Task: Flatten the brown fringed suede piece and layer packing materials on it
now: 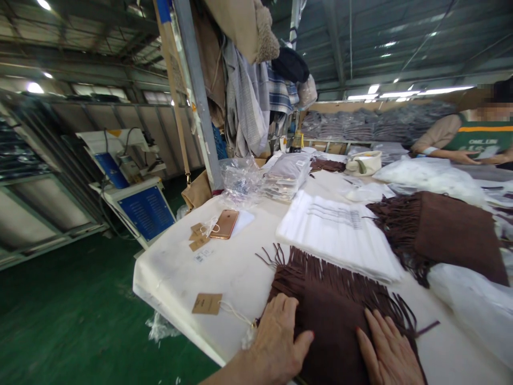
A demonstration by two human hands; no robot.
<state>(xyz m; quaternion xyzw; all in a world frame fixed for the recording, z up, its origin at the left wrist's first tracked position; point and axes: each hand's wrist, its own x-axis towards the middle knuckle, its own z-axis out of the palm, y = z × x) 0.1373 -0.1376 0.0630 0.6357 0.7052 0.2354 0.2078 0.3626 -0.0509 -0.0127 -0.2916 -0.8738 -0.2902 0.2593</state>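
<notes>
A flat brown fringed bag [328,326], suede-like, lies at the table's near edge with its fringe pointing away from me. My left hand [278,337] rests on its left side, thumb spread from the fingers. Flat on the right side lies my right hand [387,347], fingers stretched out. Beside my left hand, a kraft paper hang tag [207,303] is tied by a white cord near a small gold-coloured metal piece at the bag's left edge. The bag's near end runs out of view.
Beyond the bag lies a stack of white sheets [336,230]; to its right is another brown fringed piece [457,235]. A phone [225,223] and more tags [199,244] lie left. Clear plastic [240,179] stands by the post [200,101]. A co-worker [473,136] is across the table.
</notes>
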